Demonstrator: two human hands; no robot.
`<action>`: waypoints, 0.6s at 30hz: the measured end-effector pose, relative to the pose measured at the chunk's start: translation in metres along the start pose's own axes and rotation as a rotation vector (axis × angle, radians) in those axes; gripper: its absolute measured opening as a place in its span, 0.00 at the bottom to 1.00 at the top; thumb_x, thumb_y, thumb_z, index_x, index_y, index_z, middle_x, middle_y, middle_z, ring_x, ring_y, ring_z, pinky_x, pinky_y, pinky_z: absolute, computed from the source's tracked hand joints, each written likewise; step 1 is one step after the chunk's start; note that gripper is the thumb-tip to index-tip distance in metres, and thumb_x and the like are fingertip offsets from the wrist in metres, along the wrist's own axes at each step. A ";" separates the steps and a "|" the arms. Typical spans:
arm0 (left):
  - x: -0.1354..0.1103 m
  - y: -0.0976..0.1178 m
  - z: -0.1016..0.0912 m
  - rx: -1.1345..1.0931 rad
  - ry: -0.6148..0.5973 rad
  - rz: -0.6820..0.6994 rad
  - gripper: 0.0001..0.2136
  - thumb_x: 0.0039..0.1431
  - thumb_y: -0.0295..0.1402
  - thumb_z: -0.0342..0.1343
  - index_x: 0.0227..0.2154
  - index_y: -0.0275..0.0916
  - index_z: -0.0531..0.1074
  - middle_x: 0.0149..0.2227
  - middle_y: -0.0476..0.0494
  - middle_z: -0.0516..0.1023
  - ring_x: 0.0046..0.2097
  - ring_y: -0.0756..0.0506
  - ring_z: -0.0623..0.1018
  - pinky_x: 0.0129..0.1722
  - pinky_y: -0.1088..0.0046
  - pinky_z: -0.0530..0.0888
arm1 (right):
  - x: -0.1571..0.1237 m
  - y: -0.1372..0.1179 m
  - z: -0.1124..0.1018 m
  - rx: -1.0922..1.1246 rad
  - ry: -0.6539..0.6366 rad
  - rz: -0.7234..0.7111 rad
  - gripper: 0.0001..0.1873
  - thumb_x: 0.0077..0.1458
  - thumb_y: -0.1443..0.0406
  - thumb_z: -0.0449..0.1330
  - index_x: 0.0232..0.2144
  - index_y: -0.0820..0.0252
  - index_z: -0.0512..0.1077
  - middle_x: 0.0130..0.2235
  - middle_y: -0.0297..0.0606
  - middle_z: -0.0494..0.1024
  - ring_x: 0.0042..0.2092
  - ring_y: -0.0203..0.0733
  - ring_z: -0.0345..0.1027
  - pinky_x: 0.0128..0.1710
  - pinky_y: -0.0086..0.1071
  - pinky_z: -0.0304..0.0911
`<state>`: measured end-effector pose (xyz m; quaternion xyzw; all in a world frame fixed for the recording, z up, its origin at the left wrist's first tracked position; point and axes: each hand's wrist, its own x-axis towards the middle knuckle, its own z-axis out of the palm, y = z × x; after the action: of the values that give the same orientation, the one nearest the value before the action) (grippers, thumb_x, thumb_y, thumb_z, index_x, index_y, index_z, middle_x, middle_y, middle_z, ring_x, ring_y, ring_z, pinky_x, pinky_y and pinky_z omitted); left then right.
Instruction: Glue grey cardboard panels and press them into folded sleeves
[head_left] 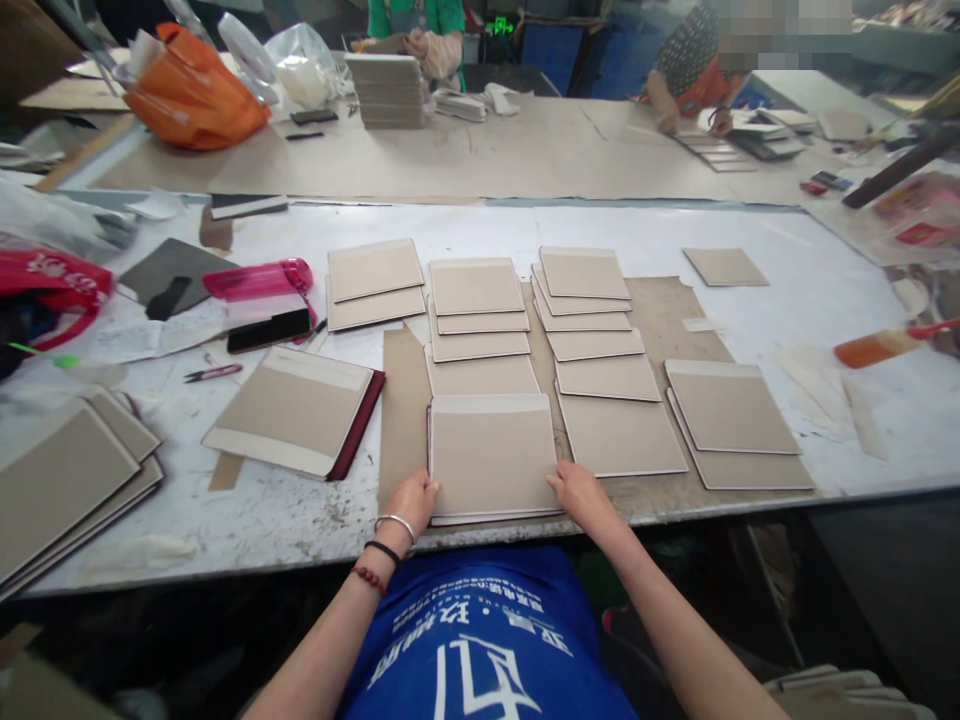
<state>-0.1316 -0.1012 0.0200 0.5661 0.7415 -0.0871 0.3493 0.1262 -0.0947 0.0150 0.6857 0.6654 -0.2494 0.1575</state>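
A beige cardboard panel (493, 455) with a pale strip along its far edge lies in front of me, over at least one more panel. My left hand (414, 500) grips its near left edge, fingers closed. At the right edge my right hand (581, 490) pinches the same panel between thumb and curled fingers. Behind it, overlapping panels (480, 375) run back in a column. A second column of panels (626, 430) stands to the right, and two more panels (742, 405) overlap beyond that. The fingertips under the edges are hidden.
At left are a panel with a dark red edge (292, 410), a phone (268, 330), a pink bottle (259, 280) and a panel stack (67, 480). An orange glue bottle (874, 347) lies at right. Two people work at the far table (525, 150).
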 end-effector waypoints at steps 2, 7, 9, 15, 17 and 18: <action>-0.003 0.002 -0.002 0.021 0.014 0.001 0.10 0.56 0.33 0.45 0.28 0.35 0.70 0.25 0.43 0.74 0.30 0.47 0.73 0.30 0.74 0.65 | 0.000 0.000 0.001 -0.005 0.001 0.002 0.11 0.57 0.66 0.48 0.37 0.65 0.68 0.38 0.47 0.74 0.42 0.43 0.66 0.36 0.29 0.53; -0.019 0.009 -0.001 0.107 0.168 0.077 0.14 0.56 0.28 0.43 0.44 0.34 0.66 0.42 0.34 0.72 0.45 0.41 0.72 0.42 0.65 0.67 | -0.001 -0.001 0.001 0.013 -0.008 0.011 0.10 0.57 0.66 0.48 0.36 0.65 0.67 0.39 0.47 0.74 0.41 0.43 0.67 0.36 0.29 0.54; -0.021 0.010 0.006 0.210 0.264 0.253 0.22 0.55 0.21 0.40 0.52 0.44 0.61 0.53 0.36 0.64 0.55 0.41 0.64 0.51 0.60 0.61 | -0.003 -0.003 -0.002 0.020 -0.018 0.031 0.10 0.57 0.66 0.48 0.36 0.65 0.68 0.39 0.47 0.74 0.42 0.43 0.67 0.36 0.29 0.54; -0.009 0.008 0.028 0.407 0.241 0.529 0.34 0.50 0.12 0.38 0.54 0.57 0.55 0.61 0.41 0.54 0.61 0.39 0.52 0.55 0.55 0.57 | -0.015 -0.013 -0.026 -0.088 -0.030 0.045 0.14 0.57 0.63 0.46 0.37 0.62 0.70 0.39 0.46 0.75 0.40 0.48 0.69 0.34 0.35 0.59; -0.009 0.006 0.032 0.398 0.237 0.528 0.33 0.51 0.14 0.40 0.54 0.57 0.55 0.61 0.40 0.54 0.61 0.38 0.54 0.54 0.52 0.58 | -0.018 -0.013 -0.029 -0.185 -0.050 0.056 0.17 0.58 0.63 0.44 0.34 0.62 0.72 0.36 0.48 0.76 0.38 0.51 0.70 0.33 0.38 0.61; -0.010 0.004 0.034 0.383 0.236 0.540 0.31 0.53 0.16 0.41 0.54 0.58 0.55 0.60 0.39 0.54 0.60 0.38 0.55 0.54 0.50 0.58 | -0.017 -0.012 -0.028 -0.218 -0.023 0.039 0.19 0.58 0.64 0.42 0.33 0.63 0.72 0.35 0.49 0.76 0.38 0.51 0.71 0.34 0.39 0.61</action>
<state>-0.1122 -0.1253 0.0018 0.8033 0.5705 -0.0630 0.1590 0.1182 -0.0924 0.0487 0.6746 0.6731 -0.1802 0.2437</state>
